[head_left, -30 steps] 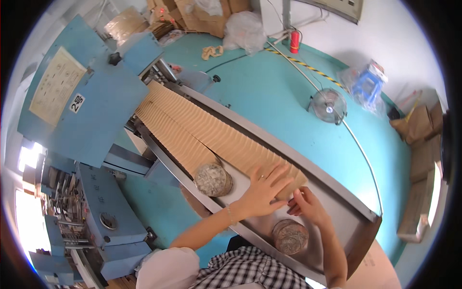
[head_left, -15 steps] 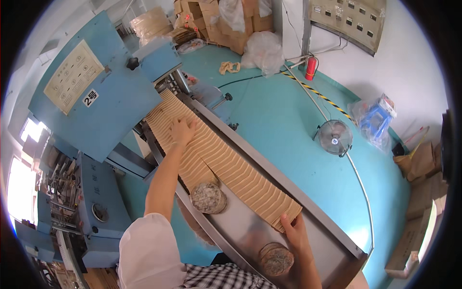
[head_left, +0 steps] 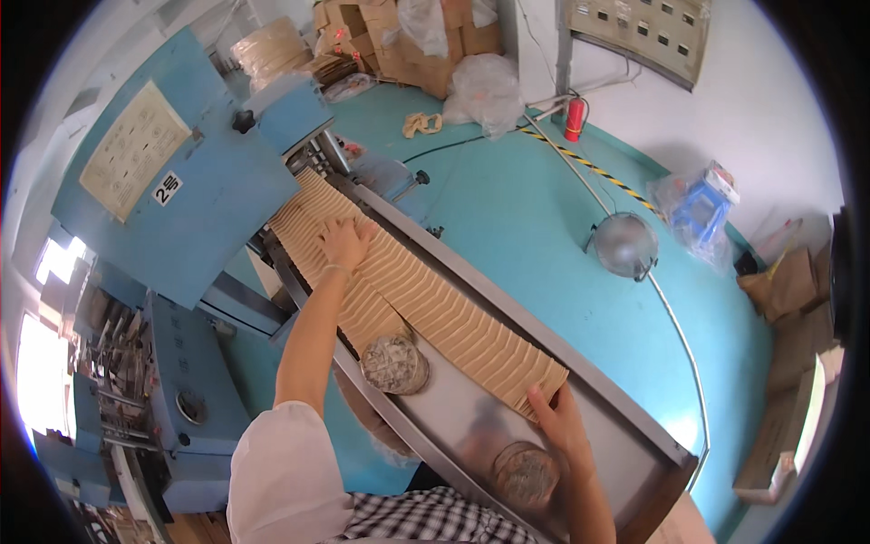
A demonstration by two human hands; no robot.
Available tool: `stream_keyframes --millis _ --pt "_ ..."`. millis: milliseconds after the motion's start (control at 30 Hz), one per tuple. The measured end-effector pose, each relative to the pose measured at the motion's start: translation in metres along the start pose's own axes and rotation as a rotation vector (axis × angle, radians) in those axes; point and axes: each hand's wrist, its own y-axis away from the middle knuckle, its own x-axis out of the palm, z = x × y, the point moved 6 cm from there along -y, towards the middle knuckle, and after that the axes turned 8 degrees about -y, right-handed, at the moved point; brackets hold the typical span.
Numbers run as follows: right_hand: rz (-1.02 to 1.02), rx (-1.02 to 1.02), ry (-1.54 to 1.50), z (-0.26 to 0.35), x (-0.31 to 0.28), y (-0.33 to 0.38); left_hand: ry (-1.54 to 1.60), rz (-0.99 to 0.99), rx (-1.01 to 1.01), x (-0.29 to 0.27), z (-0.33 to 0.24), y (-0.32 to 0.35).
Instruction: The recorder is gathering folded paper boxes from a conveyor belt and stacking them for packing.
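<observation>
Two rows of tan, thin, layered pieces, perhaps paper, lie side by side in a sloping metal trough (head_left: 453, 412); the right row (head_left: 453, 331) reaches further toward me than the short left row (head_left: 362, 313). My left hand (head_left: 344, 243) lies on the rows near the machine, fingers spread. At the near end of the long row, my right hand (head_left: 557, 417) grips it, thumb on the near face and the other fingers partly hidden. A round, mottled grey weight (head_left: 395, 364) rests against the end of the short row. Another round weight (head_left: 526, 473) sits lower in the trough, beside my right forearm.
A blue machine (head_left: 181, 181) stands at the trough's upper end, with more blue machinery (head_left: 195, 399) at left. On the green floor are a round fan (head_left: 625, 245), a wrapped blue stool (head_left: 702, 213) and a red fire extinguisher (head_left: 575, 120). Cardboard (head_left: 426, 45) is piled behind.
The dark gap between the two rows has narrowed. My right hand and the long row's near end have shifted slightly up the trough; my left hand stays on the rows. The view has shifted slightly.
</observation>
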Motion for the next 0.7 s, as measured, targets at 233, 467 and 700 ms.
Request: stream_keyframes --millis 233,467,700 --pt "-0.205 -0.051 0.195 0.018 -0.064 0.060 -0.049 0.330 0.245 -0.006 -0.049 0.037" --pt "-0.503 -0.015 0.324 0.011 -0.136 0.131 0.355 0.502 0.531 -0.033 -0.140 0.145" --pt "-0.731 -0.201 0.299 0.008 -0.147 0.188 0.744 0.314 0.453 -0.070 -0.157 0.233"
